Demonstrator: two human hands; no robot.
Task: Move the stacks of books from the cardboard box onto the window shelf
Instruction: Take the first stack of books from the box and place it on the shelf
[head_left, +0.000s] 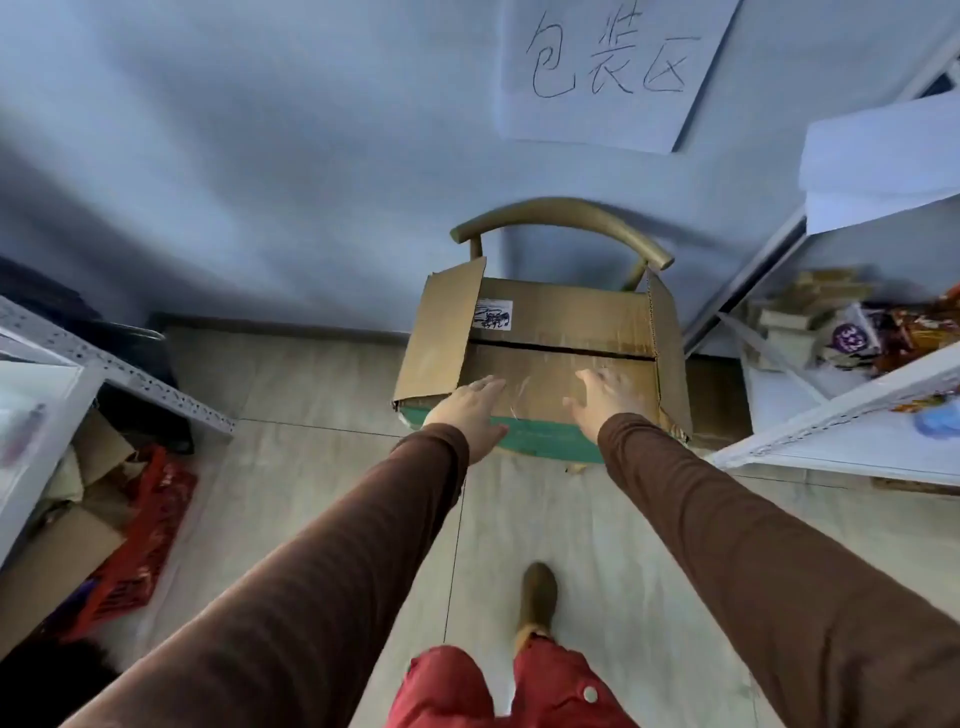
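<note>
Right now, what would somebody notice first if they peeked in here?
Probably the cardboard box in the middle, sitting on a green-seated chair, with the left hand and right hand spread over its near flap. Next, the paper sign with big handwritten characters on the wall above.

Worn on the head, looking forward and steeply down along both outstretched sleeves to the cardboard box (540, 358) on a chair (561, 221) near a wall, wide-angle, with floor and shoe at the bottom edge.
</note>
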